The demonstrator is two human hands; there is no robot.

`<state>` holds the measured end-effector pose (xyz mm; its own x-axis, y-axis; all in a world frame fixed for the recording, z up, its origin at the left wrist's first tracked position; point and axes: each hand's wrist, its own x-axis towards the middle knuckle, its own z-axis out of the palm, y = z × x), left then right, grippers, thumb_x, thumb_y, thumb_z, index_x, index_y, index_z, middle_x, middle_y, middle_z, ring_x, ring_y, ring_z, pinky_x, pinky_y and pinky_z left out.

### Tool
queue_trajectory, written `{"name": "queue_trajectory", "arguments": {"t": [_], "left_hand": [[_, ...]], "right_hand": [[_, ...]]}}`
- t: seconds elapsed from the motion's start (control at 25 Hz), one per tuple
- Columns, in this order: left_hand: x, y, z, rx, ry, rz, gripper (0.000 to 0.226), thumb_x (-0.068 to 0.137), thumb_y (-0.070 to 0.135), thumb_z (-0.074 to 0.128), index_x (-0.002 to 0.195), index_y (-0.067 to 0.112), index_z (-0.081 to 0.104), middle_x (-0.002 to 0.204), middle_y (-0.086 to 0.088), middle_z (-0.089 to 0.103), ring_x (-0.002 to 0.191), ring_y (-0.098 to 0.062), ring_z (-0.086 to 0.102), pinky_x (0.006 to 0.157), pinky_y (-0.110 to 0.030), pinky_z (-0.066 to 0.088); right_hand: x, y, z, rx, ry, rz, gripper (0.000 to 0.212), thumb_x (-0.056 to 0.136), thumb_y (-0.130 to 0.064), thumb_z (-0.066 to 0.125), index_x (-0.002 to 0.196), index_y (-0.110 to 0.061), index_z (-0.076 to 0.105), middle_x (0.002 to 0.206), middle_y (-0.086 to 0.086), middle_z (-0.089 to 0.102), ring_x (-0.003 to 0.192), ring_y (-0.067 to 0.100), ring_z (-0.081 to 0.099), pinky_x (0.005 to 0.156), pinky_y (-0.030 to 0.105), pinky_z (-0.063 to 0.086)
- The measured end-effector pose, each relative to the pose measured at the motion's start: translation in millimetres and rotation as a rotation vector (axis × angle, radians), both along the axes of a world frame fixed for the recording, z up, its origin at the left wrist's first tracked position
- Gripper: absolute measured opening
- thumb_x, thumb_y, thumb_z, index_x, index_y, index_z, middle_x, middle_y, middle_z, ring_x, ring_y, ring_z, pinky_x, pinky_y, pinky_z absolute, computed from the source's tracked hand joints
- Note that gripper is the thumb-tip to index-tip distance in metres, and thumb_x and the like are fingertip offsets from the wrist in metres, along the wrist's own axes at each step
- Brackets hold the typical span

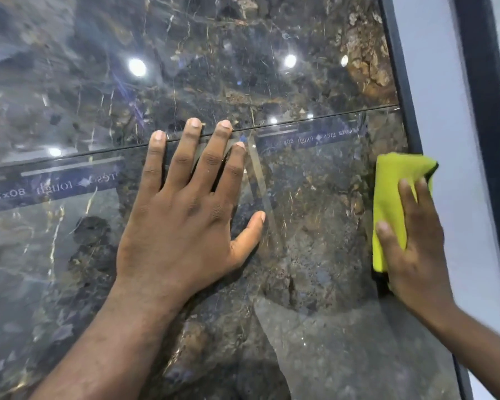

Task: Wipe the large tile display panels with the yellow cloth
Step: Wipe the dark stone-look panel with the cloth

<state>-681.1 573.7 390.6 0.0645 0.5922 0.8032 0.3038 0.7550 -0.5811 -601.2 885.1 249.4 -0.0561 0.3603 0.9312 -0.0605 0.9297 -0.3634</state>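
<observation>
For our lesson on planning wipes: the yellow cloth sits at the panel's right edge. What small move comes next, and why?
Probably slide the right hand and yellow cloth leftward across the tile panel: the cloth sits against the dark frame, so panel remains only leftward.

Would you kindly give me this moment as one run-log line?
step: wipe panel | left hand: flat on dark tile panel | right hand: presses yellow cloth at panel's right edge

On the tile panel (pixel 315 255), left hand (pixel 182 223) lies flat and right hand (pixel 413 249) presses the yellow cloth (pixel 393 192)
</observation>
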Motion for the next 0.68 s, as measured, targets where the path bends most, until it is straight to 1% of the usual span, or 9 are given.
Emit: {"name": "queue_trajectory", "arguments": {"t": [0.04, 0.08, 0.16, 0.24, 0.28, 0.36, 0.44, 0.52, 0.68], "left_hand": [[0.5, -0.3, -0.1, -0.005, -0.003, 0.001, 0.090, 0.105, 0.071, 0.035, 0.170, 0.009, 0.031, 0.180, -0.016, 0.019, 0.166, -0.043, 0.015, 0.132, -0.068, 0.012], [0.5, -0.4, 0.2, -0.011, -0.005, -0.004, 0.090, 0.105, 0.071, 0.034, 0.170, 0.008, 0.031, 0.180, -0.016, 0.019, 0.166, -0.043, 0.015, 0.132, -0.068, 0.012], [0.4, 0.0, 1.6, -0.012, -0.011, -0.012, 0.090, 0.105, 0.070, 0.035, 0.170, 0.008, 0.031, 0.180, -0.016, 0.020, 0.166, -0.044, 0.015, 0.132, -0.069, 0.012], [0.8, -0.4, 0.0, -0.011, -0.011, -0.009, 0.090, 0.105, 0.070, 0.036, 0.169, 0.007, 0.032, 0.180, -0.016, 0.020, 0.166, -0.044, 0.016, 0.132, -0.069, 0.012], [0.8, -0.3, -0.4, -0.011, -0.009, -0.010, 0.090, 0.105, 0.070, 0.036, 0.169, 0.007, 0.032, 0.180, -0.016, 0.020, 0.166, -0.044, 0.016, 0.131, -0.069, 0.012], [0.7, -0.3, 0.6, -0.005, -0.010, -0.010, 0.090, 0.105, 0.071, 0.036, 0.170, 0.008, 0.032, 0.180, -0.016, 0.020, 0.166, -0.043, 0.016, 0.132, -0.068, 0.012], [0.8, 0.0, 0.0, 0.005, -0.015, -0.004, 0.091, 0.105, 0.072, 0.035, 0.170, 0.009, 0.030, 0.180, -0.015, 0.019, 0.166, -0.043, 0.015, 0.132, -0.068, 0.011], [0.6, 1.3, -0.8, 0.002, -0.002, -0.010, 0.090, 0.105, 0.071, 0.035, 0.170, 0.009, 0.031, 0.180, -0.015, 0.020, 0.166, -0.043, 0.016, 0.132, -0.068, 0.011], [1.3, 2.0, -1.0, 0.008, -0.002, -0.043, 0.089, 0.105, 0.069, 0.039, 0.168, 0.007, 0.035, 0.180, -0.015, 0.021, 0.165, -0.044, 0.018, 0.132, -0.068, 0.013]], "right_hand": [[-1.2, 1.3, -9.6, -0.007, -0.014, -0.014, 0.067, 0.109, -0.047, 0.041, 0.169, -0.039, 0.014, 0.179, -0.010, 0.003, 0.165, 0.011, 0.006, 0.132, 0.038, 0.010], [-1.5, 5.2, 0.9, -0.008, -0.010, -0.009, 0.067, 0.108, -0.048, 0.041, 0.169, -0.040, 0.014, 0.179, -0.008, 0.004, 0.165, 0.011, 0.006, 0.132, 0.034, 0.008], [-0.1, 21.8, 58.3, -0.007, 0.005, 0.000, 0.066, 0.109, -0.048, 0.042, 0.168, -0.041, 0.014, 0.179, -0.005, 0.006, 0.164, 0.011, 0.007, 0.129, 0.023, 0.004], [2.7, 29.6, 101.3, 0.029, 0.024, -0.030, 0.065, 0.110, -0.046, 0.043, 0.168, -0.040, 0.016, 0.179, -0.005, 0.007, 0.164, 0.011, 0.008, 0.128, 0.023, 0.005], [3.1, 30.4, 100.6, 0.052, 0.033, -0.025, 0.065, 0.111, -0.045, 0.044, 0.169, -0.038, 0.016, 0.179, -0.005, 0.007, 0.164, 0.011, 0.009, 0.130, 0.026, 0.007], [3.1, 22.0, 50.7, 0.023, 0.021, 0.000, 0.066, 0.111, -0.045, 0.043, 0.170, -0.035, 0.016, 0.179, -0.004, 0.006, 0.165, 0.013, 0.008, 0.132, 0.035, 0.010], [0.7, 5.7, -27.2, -0.032, 0.000, 0.000, 0.069, 0.109, -0.050, 0.039, 0.170, -0.034, 0.013, 0.180, -0.005, 0.002, 0.165, 0.016, 0.005, 0.133, 0.047, 0.013], [0.9, 6.1, -53.1, -0.060, -0.045, -0.010, 0.071, 0.107, -0.054, 0.038, 0.171, -0.034, 0.011, 0.180, -0.004, 0.001, 0.166, 0.019, 0.004, 0.132, 0.056, 0.015], [4.4, 35.1, 46.6, -0.021, -0.015, -0.002, 0.069, 0.110, -0.052, 0.041, 0.170, -0.034, 0.013, 0.180, -0.003, 0.002, 0.165, 0.017, 0.005, 0.134, 0.043, 0.010]]}}
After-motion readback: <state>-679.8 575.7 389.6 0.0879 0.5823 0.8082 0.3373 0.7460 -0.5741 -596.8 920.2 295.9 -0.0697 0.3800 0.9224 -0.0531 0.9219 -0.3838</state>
